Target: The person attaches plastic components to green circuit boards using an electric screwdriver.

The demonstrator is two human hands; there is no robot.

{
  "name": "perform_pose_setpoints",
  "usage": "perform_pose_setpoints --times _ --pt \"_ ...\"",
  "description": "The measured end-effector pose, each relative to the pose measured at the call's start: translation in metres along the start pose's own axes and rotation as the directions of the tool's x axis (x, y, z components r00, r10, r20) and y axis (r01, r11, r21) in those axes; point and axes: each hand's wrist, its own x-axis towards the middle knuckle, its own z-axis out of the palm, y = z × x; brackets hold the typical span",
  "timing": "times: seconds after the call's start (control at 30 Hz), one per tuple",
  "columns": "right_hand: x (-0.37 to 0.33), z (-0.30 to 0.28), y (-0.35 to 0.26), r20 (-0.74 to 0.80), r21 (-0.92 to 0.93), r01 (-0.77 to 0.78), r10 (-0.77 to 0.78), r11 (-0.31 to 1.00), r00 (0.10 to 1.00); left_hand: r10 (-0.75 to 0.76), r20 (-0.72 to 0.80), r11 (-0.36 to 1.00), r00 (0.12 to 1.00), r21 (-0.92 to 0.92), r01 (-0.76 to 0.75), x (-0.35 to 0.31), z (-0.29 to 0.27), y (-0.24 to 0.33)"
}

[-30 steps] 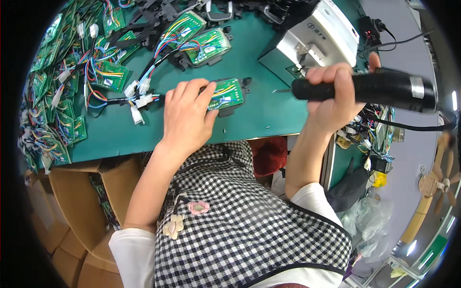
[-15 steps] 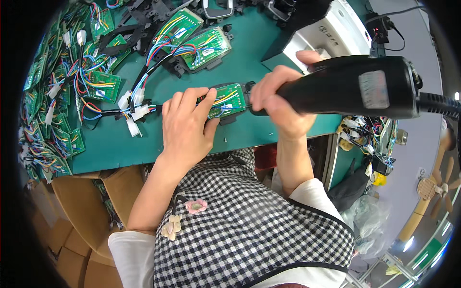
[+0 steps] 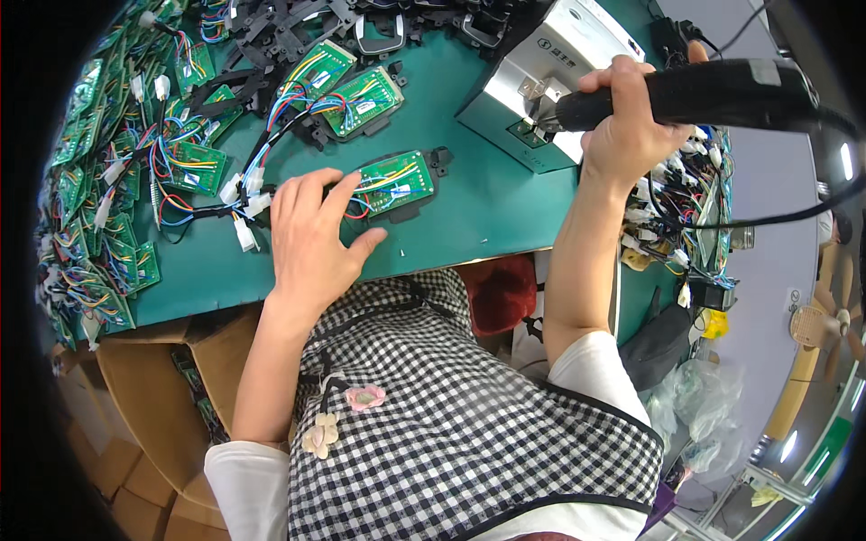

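My right hand is closed around a black electric screwdriver, held almost level. Its tip end points into the front of a silver screw feeder box; whether the bit touches a screw there is too small to tell. My left hand has its fingers apart, thumb stretched out, beside a green circuit board seated in a black plastic housing. The fingertips lie by the board's left end, over its coloured wires. White connectors on the wire bundle rest left of that hand.
Two more wired boards in black housings lie beyond. A large pile of boards and wires covers the left side. Black plastic parts are heaped at the back. More wired boards sit at right, where the screwdriver's cable loops. Cardboard boxes stand below left.
My right hand has carried the screwdriver from the near board up and right to the screw feeder. My left hand has shifted left, its fingers easing off the board.
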Motion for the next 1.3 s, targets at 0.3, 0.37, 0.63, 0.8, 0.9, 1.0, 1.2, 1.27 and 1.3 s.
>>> perform_pose_setpoints --times 0.3,0.37,0.63,0.8,0.9,1.0,1.2,1.27,1.3 --pt "-0.049 0.031 -0.023 0.066 0.271 -0.207 0.197 0.94 0.978 -0.046 -0.154 0.98 0.987 -0.198 0.015 0.0 0.017 -0.004" --pt "-0.063 0.059 -0.023 0.125 0.296 -0.244 0.216 0.924 0.968 -0.062 -0.163 0.977 0.985 -0.213 0.026 -0.001 0.019 -0.003" --pt "-0.079 0.1 0.009 0.404 0.191 -0.388 0.288 0.902 0.868 -0.115 -0.204 0.965 0.972 -0.256 0.06 0.0 0.022 0.004" --pt "-0.078 0.105 0.009 0.492 0.051 -0.425 0.347 0.904 0.798 -0.126 -0.203 0.957 0.971 -0.282 0.065 -0.002 0.023 0.003" --pt "-0.079 0.119 0.013 0.432 0.038 -0.497 0.434 0.867 0.791 -0.107 -0.202 0.967 0.974 -0.251 0.054 -0.001 0.023 0.002" --pt "-0.071 0.127 0.01 0.567 -0.176 -0.545 0.537 0.82 0.625 -0.119 -0.186 0.965 0.975 -0.253 0.069 -0.001 0.022 0.001" --pt "-0.071 0.118 0.013 0.631 -0.076 -0.558 0.473 0.827 0.615 -0.071 -0.207 0.972 0.976 -0.235 0.021 0.004 0.028 0.001" --pt "-0.073 0.103 0.008 0.544 -0.082 -0.535 0.488 0.841 0.683 -0.061 -0.18 0.975 0.982 -0.221 0.02 0.004 0.027 0.001" --pt "-0.073 0.095 0.005 0.461 -0.092 -0.521 0.5 0.849 0.733 -0.066 -0.154 0.978 0.986 -0.207 0.033 0.005 0.026 0.0"
